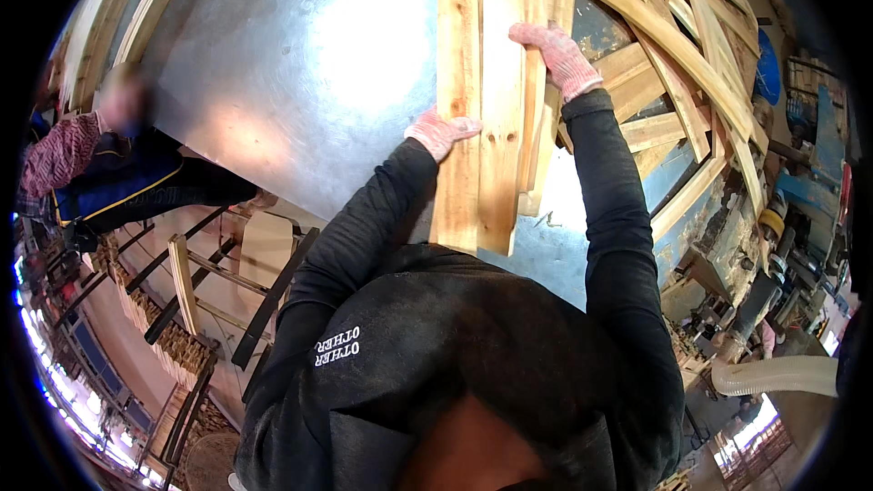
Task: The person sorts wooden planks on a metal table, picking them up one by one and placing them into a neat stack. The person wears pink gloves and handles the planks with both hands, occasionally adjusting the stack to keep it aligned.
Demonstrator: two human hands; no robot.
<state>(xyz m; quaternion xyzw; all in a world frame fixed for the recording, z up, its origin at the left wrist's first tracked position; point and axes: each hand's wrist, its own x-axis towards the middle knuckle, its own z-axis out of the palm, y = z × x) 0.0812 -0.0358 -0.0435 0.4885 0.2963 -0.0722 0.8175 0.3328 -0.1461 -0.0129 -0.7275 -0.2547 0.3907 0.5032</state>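
I see left hand (438, 133) pinching one edge of the boards (502, 155), right hand (561, 59) clasping the opposite; boards between them, over bench (245, 64); likely bundle-holding step, next move calls for even two-sided grip

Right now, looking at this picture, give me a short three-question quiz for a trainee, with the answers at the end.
1. True or false: the left hand and the right hand both wear gloves and touch the boards.
2. Which hand is nearer the loose pile of wood strips? A: left. B: right. C: both equally.
3. Fill the gap: the other person is toward the ____ side of the picture, beside the metal tabletop.

Key: 1. True. 2. B. 3. Left.
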